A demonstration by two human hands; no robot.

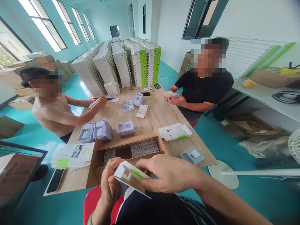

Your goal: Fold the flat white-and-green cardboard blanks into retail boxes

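Note:
Both my hands hold a small white carton point(131, 178) with a green mark, close to my lap. My left hand point(112, 184) grips its left side from below. My right hand point(167, 173) pinches its right end from above. Just beyond them an open cardboard box point(99, 162) on the wooden table point(154, 115) holds rows of small grey-and-white packs point(142, 147).
Grey plastic trays point(96, 131) and flat white cartons point(174, 132) lie on the table. A phone point(55, 180) and leaflets point(73, 154) sit front left. Two other people sit at the left and right sides. Tall stacks of white boxes point(122, 64) fill the far end.

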